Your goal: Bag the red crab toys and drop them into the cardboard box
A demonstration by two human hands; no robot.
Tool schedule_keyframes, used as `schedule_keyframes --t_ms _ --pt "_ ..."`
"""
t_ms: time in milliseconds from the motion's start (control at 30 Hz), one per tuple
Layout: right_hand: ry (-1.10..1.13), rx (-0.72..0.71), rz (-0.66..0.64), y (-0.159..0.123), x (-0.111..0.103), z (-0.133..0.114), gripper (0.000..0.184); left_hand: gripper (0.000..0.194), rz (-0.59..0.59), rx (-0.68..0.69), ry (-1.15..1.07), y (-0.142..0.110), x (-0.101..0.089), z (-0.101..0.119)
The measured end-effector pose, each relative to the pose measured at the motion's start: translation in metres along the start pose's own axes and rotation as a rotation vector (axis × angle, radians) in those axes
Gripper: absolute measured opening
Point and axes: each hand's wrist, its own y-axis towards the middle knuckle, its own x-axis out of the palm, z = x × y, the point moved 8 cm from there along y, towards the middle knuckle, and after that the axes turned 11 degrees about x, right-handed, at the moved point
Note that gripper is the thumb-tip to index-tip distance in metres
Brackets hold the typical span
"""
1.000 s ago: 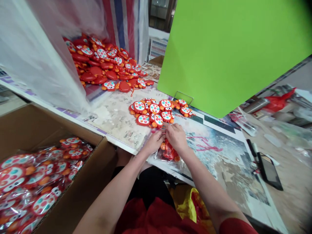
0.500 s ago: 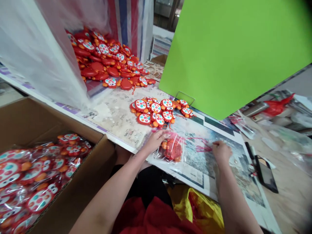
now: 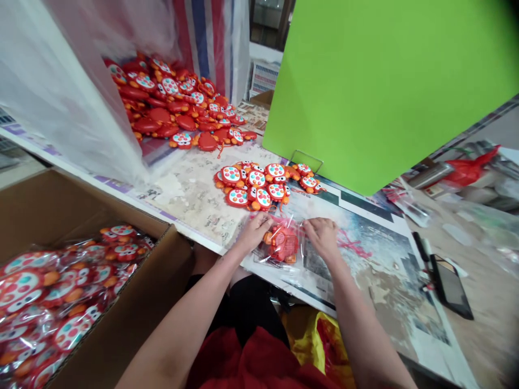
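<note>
1. Red plastic crab-shaped toy [image 3: 281, 244], seen from the head-worn camera, lies inside a clear plastic bag [image 3: 295, 251] near the front edge of the table [image 3: 190, 208], whose top is covered with printed paper.
2. Left hand [image 3: 254, 232] sits at the bag's upper left corner, with the fingers [image 3: 259, 219] curled down onto the film.
3. Right hand [image 3: 322, 237] sits at the bag's right edge, partly closed, with the fingertips [image 3: 308, 225] at the film. Neither hand is spread wide, but I cannot tell whether either one is actually pinching the plastic.
4. Just beyond the hands, a small heap of loose crab toys [image 3: 251, 186] with colourful dotted faces lies on the table, near a wire stand [image 3: 307, 161] and a bright green board [image 3: 385, 92].
5. Farther along the table, a much larger heap of the same toys [image 3: 174, 102] lies between a translucent white plastic sheet [image 3: 68, 81] and a striped tarpaulin [image 3: 206, 38].
6. To the left, an open cardboard box [image 3: 162, 259] holds many toys already in clear bags [image 3: 68, 286].
7. Below the table edge, a yellow bag [image 3: 308, 346] shows beside the person's red garment [image 3: 251, 362]. To the right, a dark tablet [image 3: 450, 286] lies on the floor.
</note>
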Motion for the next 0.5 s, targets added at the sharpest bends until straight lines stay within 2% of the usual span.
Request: schedule_keyframes --t_ms 100,233,333,500 --pt "0.281 0.025 -0.145 -0.002 0.018 -0.009 0.03 0.019 0.01 0.016 -0.023 0.0 -0.001 0.001" --pt "0.634 0.203 -0.212 -0.005 0.02 0.012 0.028 0.031 -0.005 -0.032 -0.18 0.001 0.003 0.003" --pt "0.755 0.287 -0.223 -0.009 0.019 0.026 0.034 0.036 0.025 -0.096 -0.311 0.002 0.004 -0.003" --pt "0.784 0.255 -0.223 -0.009 0.019 0.028 0.031 0.027 0.088 -0.161 -0.414 0.002 0.0 -0.008"
